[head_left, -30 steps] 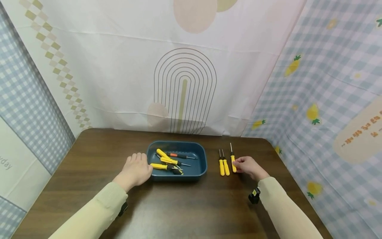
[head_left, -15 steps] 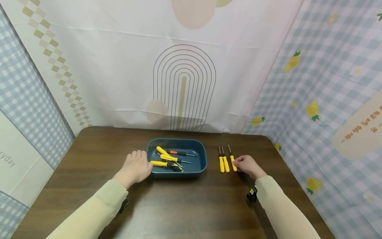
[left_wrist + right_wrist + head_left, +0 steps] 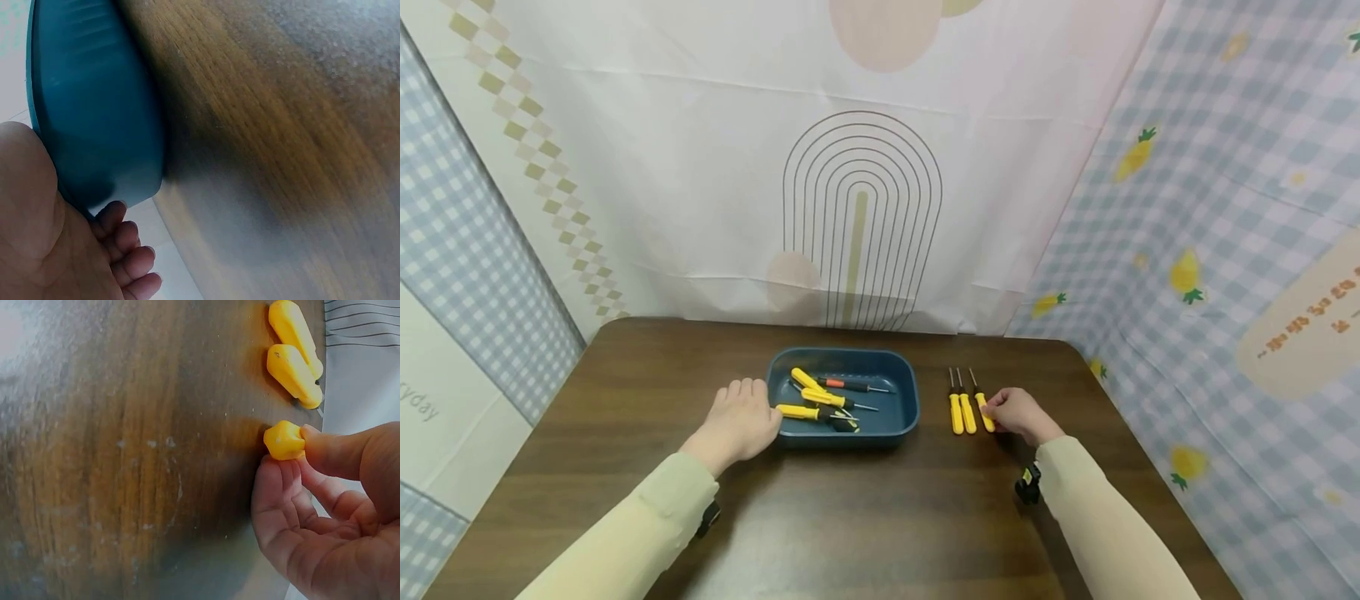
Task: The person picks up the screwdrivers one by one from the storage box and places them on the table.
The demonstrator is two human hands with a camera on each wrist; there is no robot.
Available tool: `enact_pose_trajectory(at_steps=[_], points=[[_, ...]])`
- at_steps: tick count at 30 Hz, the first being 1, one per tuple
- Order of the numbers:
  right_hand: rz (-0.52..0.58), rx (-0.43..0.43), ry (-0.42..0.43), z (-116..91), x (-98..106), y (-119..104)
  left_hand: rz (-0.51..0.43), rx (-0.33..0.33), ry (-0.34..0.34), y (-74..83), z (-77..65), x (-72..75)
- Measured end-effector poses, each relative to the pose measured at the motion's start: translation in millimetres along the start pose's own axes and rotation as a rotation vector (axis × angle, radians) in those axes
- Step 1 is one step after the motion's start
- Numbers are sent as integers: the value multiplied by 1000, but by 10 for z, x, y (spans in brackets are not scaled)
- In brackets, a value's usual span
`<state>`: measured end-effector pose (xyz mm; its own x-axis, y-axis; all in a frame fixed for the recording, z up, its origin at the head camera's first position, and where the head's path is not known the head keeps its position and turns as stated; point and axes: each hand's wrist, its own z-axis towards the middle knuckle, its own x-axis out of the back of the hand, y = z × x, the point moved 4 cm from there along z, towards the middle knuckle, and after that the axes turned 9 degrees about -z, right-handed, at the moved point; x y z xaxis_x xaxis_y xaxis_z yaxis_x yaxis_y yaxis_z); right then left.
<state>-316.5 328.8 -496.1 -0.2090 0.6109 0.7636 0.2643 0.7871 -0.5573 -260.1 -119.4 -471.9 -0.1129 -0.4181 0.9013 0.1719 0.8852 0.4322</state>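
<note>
My right hand (image 3: 1019,415) pinches the yellow handle of a screwdriver (image 3: 981,403) between thumb and fingers, low over the table. Just left of it, two more yellow-handled screwdrivers (image 3: 967,414) lie side by side, tips pointing away. The right wrist view shows the butt of the held handle (image 3: 284,441) at my fingertips. At the left end of a dark blue bin (image 3: 857,440), my left hand (image 3: 737,422) grips the rim, fingers curled around the outside corner in the left wrist view. Several screwdrivers (image 3: 824,397) lie jumbled inside the bin, most with yellow handles.
All this is on a brown wooden table (image 3: 865,517). A white printed cloth (image 3: 722,208) hangs behind its far edge, and blue checked cloths (image 3: 1217,208) hang at both sides. One screwdriver in the bin has a dark handle with an orange band (image 3: 837,383).
The held screwdriver's tip has swung left toward the two lying screwdrivers, with my right hand shifting slightly left. My left hand stays at the bin. The head view has tilted slightly.
</note>
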Motion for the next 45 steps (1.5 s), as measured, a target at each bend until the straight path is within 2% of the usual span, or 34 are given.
enact_pose_trajectory(at_steps=[13, 22, 30, 45], points=[[31, -48, 20, -2, -43, -4, 0, 6, -1, -42, 5, -18], [91, -68, -29, -13, -13, 11, -5, 2, 3, -31, 6, -3], [90, -115, -45, 40, 0, 24, -8, 1, 2, -42, 12, -2], [75, -125, -47, -5, 4, -2, -12, 3, 3, -45, 27, -14]])
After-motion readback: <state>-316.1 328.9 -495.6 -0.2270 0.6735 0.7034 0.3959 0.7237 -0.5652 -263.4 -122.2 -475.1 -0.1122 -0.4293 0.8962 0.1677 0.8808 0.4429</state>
